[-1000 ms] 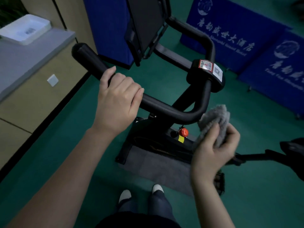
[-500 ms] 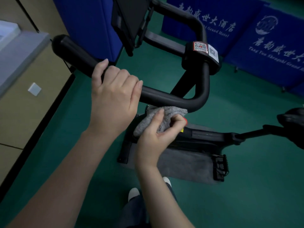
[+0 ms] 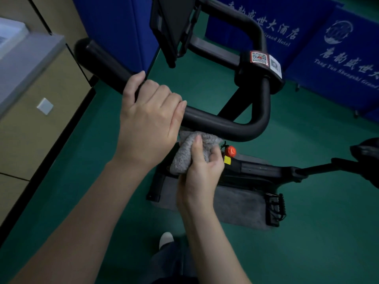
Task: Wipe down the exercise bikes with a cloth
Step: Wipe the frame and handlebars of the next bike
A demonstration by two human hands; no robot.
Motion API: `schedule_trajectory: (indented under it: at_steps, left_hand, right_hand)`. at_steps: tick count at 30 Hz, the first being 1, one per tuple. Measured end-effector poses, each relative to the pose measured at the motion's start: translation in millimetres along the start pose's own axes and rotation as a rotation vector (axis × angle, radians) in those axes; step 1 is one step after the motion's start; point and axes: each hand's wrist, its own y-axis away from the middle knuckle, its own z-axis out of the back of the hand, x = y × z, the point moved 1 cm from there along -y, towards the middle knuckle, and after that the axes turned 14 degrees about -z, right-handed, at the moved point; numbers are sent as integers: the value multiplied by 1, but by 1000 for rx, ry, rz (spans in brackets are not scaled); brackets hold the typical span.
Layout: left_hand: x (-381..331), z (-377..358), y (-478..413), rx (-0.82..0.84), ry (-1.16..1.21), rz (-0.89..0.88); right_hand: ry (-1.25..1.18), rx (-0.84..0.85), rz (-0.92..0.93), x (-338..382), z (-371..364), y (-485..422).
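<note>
Left hand: left hand (image 3: 149, 119) wraps over the near arm of the handlebar (image 3: 217, 125), fingers curled round the tube; same grip and same spot as a second ago.
Right hand: right hand (image 3: 202, 173) holds the cloth (image 3: 187, 153) bunched between thumb and curled fingers, thumb lying up its face.
Cloth position: grey, crumpled, pushed up against the underside of the bar, just beside the left hand's little finger.
Change: a second ago the cloth was out at the right-hand bend of the bar. Half a second ago it had slid under the bar toward the left hand, and it now sits tighter against that hand.
Meaning: judged, the wiping stroke has covered the underside from the bend inward and has run out of free bar; the stretch under the left palm is unwiped.
Next call: judged, the left hand must shift or let go before the cloth can go further along the grip.
Bike: exercise bike (image 3: 264, 171) stands on a grey mat (image 3: 235, 203); red knob (image 3: 230, 151) sits just right of the cloth, not touched.
Remaining: far bar, console (image 3: 174, 23) and saddle (image 3: 367, 152) show no cloth contact here.
Surroundings: green floor (image 3: 317, 242), blue banners (image 3: 348, 48) behind.
</note>
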Motion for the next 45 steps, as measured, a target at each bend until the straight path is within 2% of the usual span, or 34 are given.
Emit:
schedule_trajectory:
  at_steps: [8, 15, 23, 26, 30, 35, 41, 45]
  left_hand:
    - [0, 0, -1, 12, -4, 2]
    - [-1, 0, 0, -11, 10, 14]
    - [-1, -3, -1, -18, -15, 11]
    - [-1, -2, 0, -10, -13, 18]
    - [-4, 0, -1, 5, -6, 42]
    - [-15, 4, -7, -3, 13, 93]
    - [-51, -2, -21, -12, 148, 51]
    - [-54, -6, -17, 1, 190, 90]
  right_hand:
    - [-53, 269, -188, 17, 1, -11]
    - [-124, 222, -72, 38, 38, -16]
    - [-54, 249, -162, 39, 36, -20]
    - [-39, 200, -100, 52, 55, -20]
    - [28, 13, -13, 65, 76, -20]
    - [356, -214, 331, 70, 82, -19]
    - [387, -270, 443, 89, 85, -29]
    - [528, -248, 538, 116, 86, -47]
